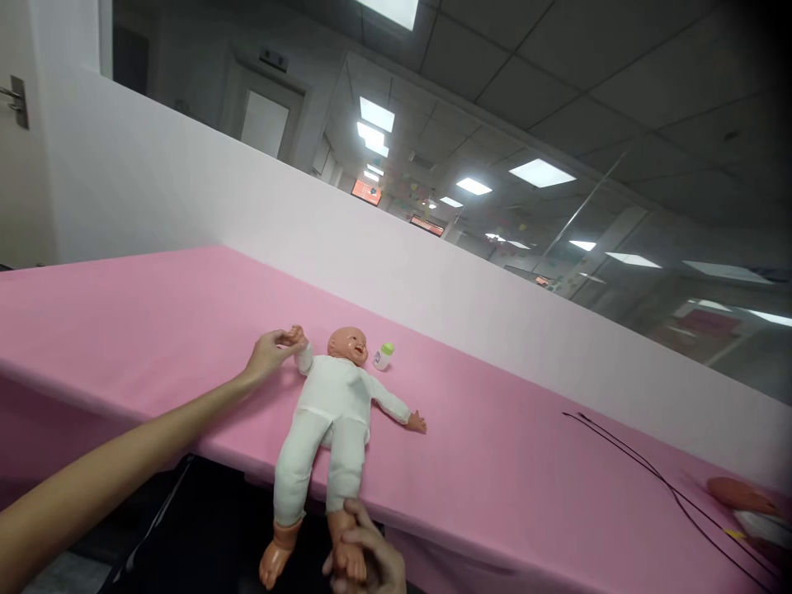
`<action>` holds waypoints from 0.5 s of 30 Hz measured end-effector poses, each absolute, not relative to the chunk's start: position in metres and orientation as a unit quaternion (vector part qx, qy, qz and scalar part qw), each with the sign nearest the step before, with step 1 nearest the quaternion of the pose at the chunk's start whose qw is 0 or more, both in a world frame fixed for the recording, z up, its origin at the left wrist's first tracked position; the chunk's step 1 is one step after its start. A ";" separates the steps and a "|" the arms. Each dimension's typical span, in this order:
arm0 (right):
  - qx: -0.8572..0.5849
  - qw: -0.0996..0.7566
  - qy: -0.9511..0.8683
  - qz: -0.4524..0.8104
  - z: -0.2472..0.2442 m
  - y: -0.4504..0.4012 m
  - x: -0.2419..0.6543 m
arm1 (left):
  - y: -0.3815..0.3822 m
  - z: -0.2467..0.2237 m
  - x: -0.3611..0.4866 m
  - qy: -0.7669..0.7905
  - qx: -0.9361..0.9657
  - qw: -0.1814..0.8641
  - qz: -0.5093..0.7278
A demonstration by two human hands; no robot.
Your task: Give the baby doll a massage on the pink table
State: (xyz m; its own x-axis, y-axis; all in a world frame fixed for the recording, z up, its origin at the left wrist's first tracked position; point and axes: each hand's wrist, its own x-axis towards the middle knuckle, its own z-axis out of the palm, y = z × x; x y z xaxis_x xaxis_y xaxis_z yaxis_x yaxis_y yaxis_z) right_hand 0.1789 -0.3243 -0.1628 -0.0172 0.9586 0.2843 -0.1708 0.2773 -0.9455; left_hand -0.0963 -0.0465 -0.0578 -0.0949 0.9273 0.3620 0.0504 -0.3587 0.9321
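A baby doll (337, 388) in a white cloth suit lies on its back on the pink-covered table (483, 445), its lower legs over the front edge. My left hand (271, 356) pinches the doll's hand, which is raised beside its head. Down at the table edge, my right hand (374, 553) is wrapped round the doll's ankle and foot; some of its fingers are hidden behind the foot. The doll's other arm stretches out to the right. Close to the doll's head is a small bottle (384, 356) with a green cap.
Black cables (643, 462) run across the right of the table. Another doll (742, 499) lies partly in view at the far right edge. A low white wall (396, 272) with glass above it borders the back of the table. A door with a handle (20, 101) is at the left.
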 end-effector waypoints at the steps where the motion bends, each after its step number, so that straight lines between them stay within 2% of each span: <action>1: -0.381 0.604 -0.537 0.449 -0.149 -0.314 0.174 | -0.054 -0.055 -0.085 0.408 0.602 0.353 0.588; 5: -0.426 0.640 -0.505 0.393 -0.089 -0.258 0.151 | -0.083 -0.051 -0.047 0.348 0.738 0.288 0.502; 8: -0.415 0.653 -0.491 0.399 -0.073 -0.231 0.140 | -0.088 -0.056 -0.042 0.361 0.762 0.251 0.475; 11: -0.389 0.650 -0.494 0.426 -0.095 -0.243 0.146 | -0.076 -0.063 -0.062 0.385 0.734 0.272 0.489; 15: -0.354 0.604 -0.503 0.506 -0.149 -0.307 0.174 | -0.049 -0.071 -0.111 0.485 0.629 0.261 0.548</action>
State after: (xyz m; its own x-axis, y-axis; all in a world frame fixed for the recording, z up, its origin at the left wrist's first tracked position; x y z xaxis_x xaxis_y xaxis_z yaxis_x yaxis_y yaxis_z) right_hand 0.1743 -0.3074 -0.1489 -0.0192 0.9681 0.2498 -0.2553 0.2368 -0.9374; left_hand -0.1108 -0.0494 -0.0707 -0.0712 0.8968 0.4368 0.3235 -0.3934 0.8606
